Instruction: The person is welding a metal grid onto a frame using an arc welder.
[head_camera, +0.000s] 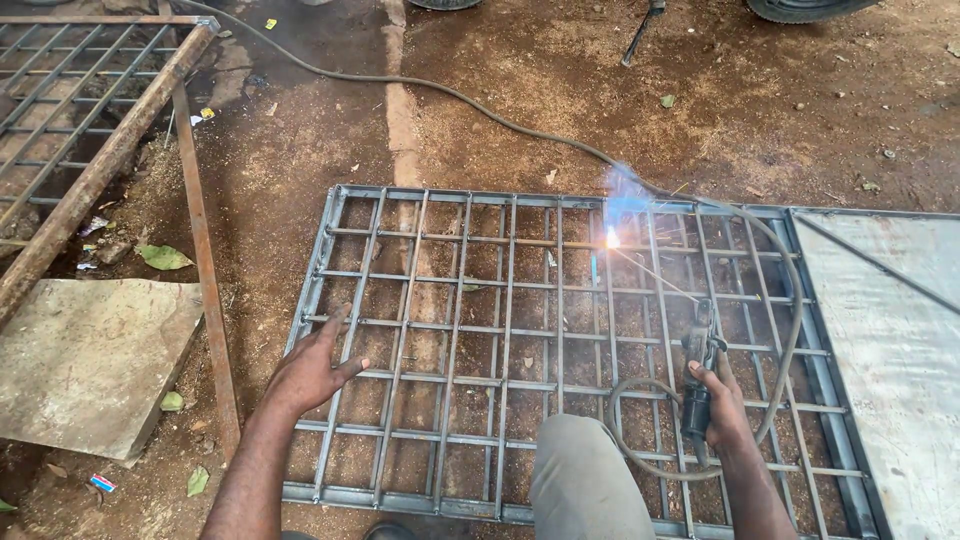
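Nearest of all, a knee in grey trousers (585, 480) pokes up at the bottom edge, covering part of the steel grille (480, 330) that lies flat on the dirt ground (500, 100); a dark shoe tip just left of it is mostly cut off. Both forearms run out of the picture at the bottom.

Left hand (312, 368) is pressed flat on the grille's bars near its left side, fingers (335, 325) spread apart and gripping nothing. Right hand (722, 400) has its fingers wrapped tight round the welding electrode holder (698, 375), over the grille's right part. From the holder a thin rod (655, 270) slants up and left to a bright spark (612, 238) on a crossbar near the far edge; glare and bluish smoke blot out the joint itself, so the rod's tip cannot be made out.

A grey cable (480, 108) loops under the holder, curves round the grille's right side and snakes off across the ground to the top edge, where its end is lost. At the right, touching the grille's frame, a sheet-metal panel (890, 340) is cut off by the picture's edge. To the left stands open dirt between the grille and a rusty bar (205, 270), with a flat concrete slab (85, 360) beyond it and another rusted grille (70, 110) in the top-left corner, only partly in view. A tyre (800, 8) barely shows at the top. Bare ground lies beyond the grille's far edge.
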